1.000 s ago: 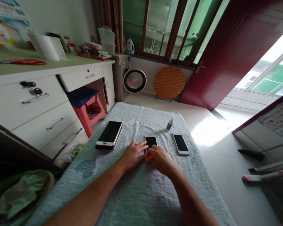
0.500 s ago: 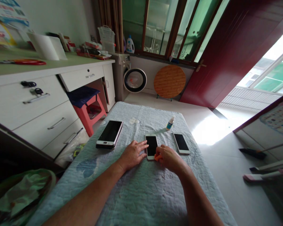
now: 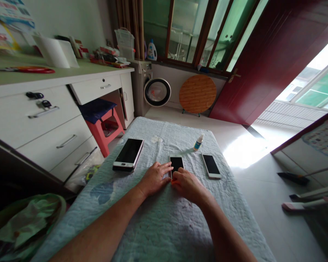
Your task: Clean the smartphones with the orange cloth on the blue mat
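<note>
A white smartphone with a dark screen (image 3: 176, 162) lies face up on the quilted cloth (image 3: 164, 225). Its lower part is covered by my hands. My left hand (image 3: 156, 177) rests with fingers stretched out against the phone's left edge. My right hand (image 3: 188, 183) is closed on an orange cloth (image 3: 174, 181), pressed at the phone's lower end; only a small bit of the cloth shows. A second white phone (image 3: 211, 165) lies to the right. Behind it stands a small spray bottle (image 3: 198, 143). To the left sits a stack of larger phones (image 3: 129, 153).
A pink stool (image 3: 104, 125) stands left beyond the covered table, by a white drawer cabinet (image 3: 51, 127). A bin with a plastic liner (image 3: 30, 222) is at lower left. Farther back are a washing machine with its door open (image 3: 157, 92) and a round wooden tabletop (image 3: 197, 94).
My right hand has slid left with the orange cloth, from the phone's lower right corner across to its lower left. My left hand stays at the phone's left edge.
</note>
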Demonstrator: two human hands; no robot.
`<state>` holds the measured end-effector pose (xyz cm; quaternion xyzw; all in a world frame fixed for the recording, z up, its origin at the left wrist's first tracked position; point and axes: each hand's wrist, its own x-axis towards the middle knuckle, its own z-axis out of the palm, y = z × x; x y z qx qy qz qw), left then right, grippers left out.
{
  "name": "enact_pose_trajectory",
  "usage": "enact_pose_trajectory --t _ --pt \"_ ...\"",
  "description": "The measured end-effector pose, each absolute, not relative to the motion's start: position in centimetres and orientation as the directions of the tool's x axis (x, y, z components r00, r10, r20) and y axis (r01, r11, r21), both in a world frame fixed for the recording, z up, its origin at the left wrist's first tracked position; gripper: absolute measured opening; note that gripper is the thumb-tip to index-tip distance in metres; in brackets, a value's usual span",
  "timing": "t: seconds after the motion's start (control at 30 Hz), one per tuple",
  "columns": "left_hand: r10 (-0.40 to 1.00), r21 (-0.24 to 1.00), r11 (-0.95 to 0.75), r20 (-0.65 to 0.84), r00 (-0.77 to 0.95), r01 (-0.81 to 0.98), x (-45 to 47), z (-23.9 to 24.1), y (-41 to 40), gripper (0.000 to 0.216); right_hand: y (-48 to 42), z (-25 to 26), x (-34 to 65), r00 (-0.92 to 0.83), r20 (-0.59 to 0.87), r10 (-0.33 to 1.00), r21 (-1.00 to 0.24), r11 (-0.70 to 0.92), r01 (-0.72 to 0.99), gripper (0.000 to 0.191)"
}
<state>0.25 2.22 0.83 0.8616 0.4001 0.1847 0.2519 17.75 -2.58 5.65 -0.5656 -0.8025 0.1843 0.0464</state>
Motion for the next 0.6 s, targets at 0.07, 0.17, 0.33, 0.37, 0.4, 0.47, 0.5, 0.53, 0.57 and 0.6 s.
enact_pose_trajectory --t 0.07,0.17,0.33,0.37,0.4,0.47,0.5,0.53,0.57,0.6 --pt "0.784 0.584 -0.551 0.116 0.610 0.596 0.3 0.8 2.2 0.042 -2.5 5.5 17.6 -0.337 -0.147 0.930 -0.339 0.273 0.900 0.014" --pt "0.784 0.584 -0.549 0.112 0.610 0.598 0.3 0.7 2.3 0.042 -2.5 5.3 17.8 -0.302 -0.154 0.941 -0.304 0.246 0.920 0.011" --pt "0.788 0.575 -0.552 0.122 0.604 0.605 0.3 0.8 2.3 0.042 -2.5 5.7 19.3 -0.246 -0.188 0.951 -0.238 0.198 0.951 0.010" --pt "0.789 0.571 -0.552 0.122 0.602 0.607 0.3 0.8 2.3 0.043 -2.5 5.8 19.7 -0.236 -0.191 0.953 -0.228 0.190 0.955 0.011" --pt "0.789 0.568 -0.553 0.122 0.602 0.610 0.4 0.8 2.3 0.043 -2.5 5.9 20.0 -0.229 -0.194 0.954 -0.221 0.185 0.958 0.013" --pt "0.790 0.563 -0.555 0.124 0.601 0.613 0.4 0.9 2.3 0.043 -2.4 6.0 20.4 -0.221 -0.196 0.955 -0.211 0.179 0.961 0.014" --pt "0.790 0.561 -0.556 0.126 0.600 0.613 0.4 0.9 2.3 0.043 -2.4 5.9 20.5 -0.220 -0.195 0.956 -0.205 0.180 0.962 0.014" --pt "0.790 0.560 -0.557 0.127 0.601 0.614 0.4 1.0 2.3 0.043 -2.4 5.9 20.5 -0.220 -0.194 0.956 -0.200 0.181 0.963 0.014" --pt "0.790 0.560 -0.556 0.126 0.600 0.614 0.4 1.0 2.3 0.043 -2.4 5.9 20.3 -0.222 -0.192 0.956 -0.196 0.184 0.963 0.014" --pt "0.790 0.560 -0.556 0.126 0.600 0.615 0.4 1.0 2.2 0.043 -2.4 5.8 20.1 -0.226 -0.188 0.956 -0.194 0.189 0.963 0.013"
